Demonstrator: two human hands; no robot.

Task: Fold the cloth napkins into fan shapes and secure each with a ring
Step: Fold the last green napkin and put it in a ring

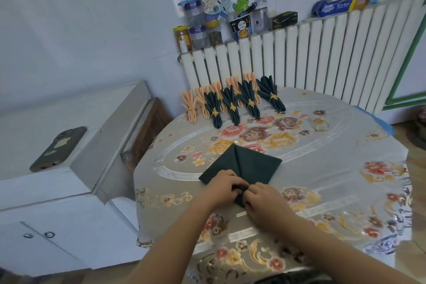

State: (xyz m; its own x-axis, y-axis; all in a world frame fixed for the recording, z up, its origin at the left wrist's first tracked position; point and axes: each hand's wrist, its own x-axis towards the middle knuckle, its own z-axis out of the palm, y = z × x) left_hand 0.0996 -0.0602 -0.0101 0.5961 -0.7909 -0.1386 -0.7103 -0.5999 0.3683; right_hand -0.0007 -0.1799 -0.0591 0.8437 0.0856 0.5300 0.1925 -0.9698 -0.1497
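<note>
A dark green napkin [250, 165] lies on the flowered tablecloth [345, 168] as a diamond with its point away from me. My left hand [222, 188] and my right hand [265, 205] meet at its near corner, and both pinch small pleats of the cloth there. A loose gold ring [321, 125] lies to the far right of the napkin. At the table's far edge stand several finished fans, dark green ones [230, 105] in front and peach ones [190, 106] behind, each held by a gold ring.
A white radiator [322, 57] runs behind the table, with jars and bottles [198, 27] and a roll of kitchen wrap [341, 4] on top. A white cabinet [57, 191] with a phone [58, 148] on it stands to the left.
</note>
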